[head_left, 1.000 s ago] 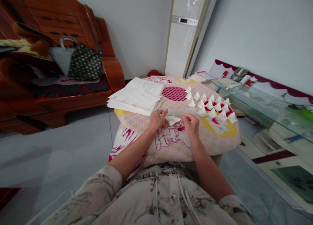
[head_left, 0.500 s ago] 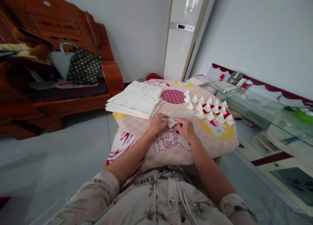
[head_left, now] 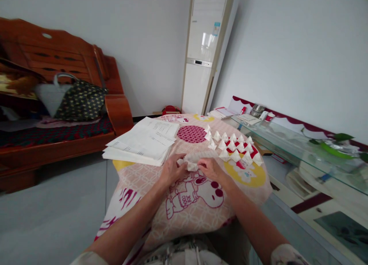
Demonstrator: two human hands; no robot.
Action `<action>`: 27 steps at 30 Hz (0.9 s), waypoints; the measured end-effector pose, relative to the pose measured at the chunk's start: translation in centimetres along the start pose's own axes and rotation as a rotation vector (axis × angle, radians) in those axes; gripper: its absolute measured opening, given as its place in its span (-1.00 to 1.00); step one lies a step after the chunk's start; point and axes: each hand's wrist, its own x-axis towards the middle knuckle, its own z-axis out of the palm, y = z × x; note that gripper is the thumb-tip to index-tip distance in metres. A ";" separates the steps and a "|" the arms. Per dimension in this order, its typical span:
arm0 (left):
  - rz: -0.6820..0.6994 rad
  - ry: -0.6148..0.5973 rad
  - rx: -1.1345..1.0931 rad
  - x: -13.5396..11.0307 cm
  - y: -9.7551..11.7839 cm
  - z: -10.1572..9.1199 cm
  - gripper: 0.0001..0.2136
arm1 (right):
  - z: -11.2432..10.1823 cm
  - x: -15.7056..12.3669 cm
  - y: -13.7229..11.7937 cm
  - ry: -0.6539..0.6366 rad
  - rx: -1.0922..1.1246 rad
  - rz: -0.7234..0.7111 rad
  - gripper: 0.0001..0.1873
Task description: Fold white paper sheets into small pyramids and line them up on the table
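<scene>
Between my two hands, close above the patterned tablecloth point(head_left: 184, 215), is a small folded piece of white paper point(head_left: 191, 167). My left hand point(head_left: 173, 168) is closed with its thumb and fingers on the paper's left end. At the right end, my right hand point(head_left: 211, 168) pinches the paper with bent fingers. Just behind the hands lies a long whitish ribbed strip point(head_left: 202, 155), partly hidden by them. Several small pointed folded paper shapes point(head_left: 230, 145) stand in rows to the right. A stack of printed paper sheets point(head_left: 143, 138) rests to the left.
A glass-topped cabinet point(head_left: 287, 152) runs along the right side, bearing papers, containers and a green dish point(head_left: 336, 149). Left stands a wooden sofa point(head_left: 115, 107) with a dotted bag point(head_left: 82, 100) on it. A tall white air conditioner point(head_left: 198, 84) stands behind the table.
The camera view has tilted up and turned slightly right, so the scene sits lower and further left. Both hands stay on the small paper, with their fingers slightly shifted.
</scene>
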 end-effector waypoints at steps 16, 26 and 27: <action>0.057 -0.184 -0.019 -2.4 -0.2 -0.1 -0.70 | -9.6 9.3 9.5 0.421 -0.607 0.620 -0.70; 0.074 -0.236 0.074 -3.4 -1.1 0.0 -0.75 | -10.7 16.2 14.3 0.318 -0.599 0.787 -0.68; 0.076 -0.237 0.078 -3.5 -1.1 0.0 -0.75 | -10.5 16.7 14.8 0.302 -0.595 0.808 -0.68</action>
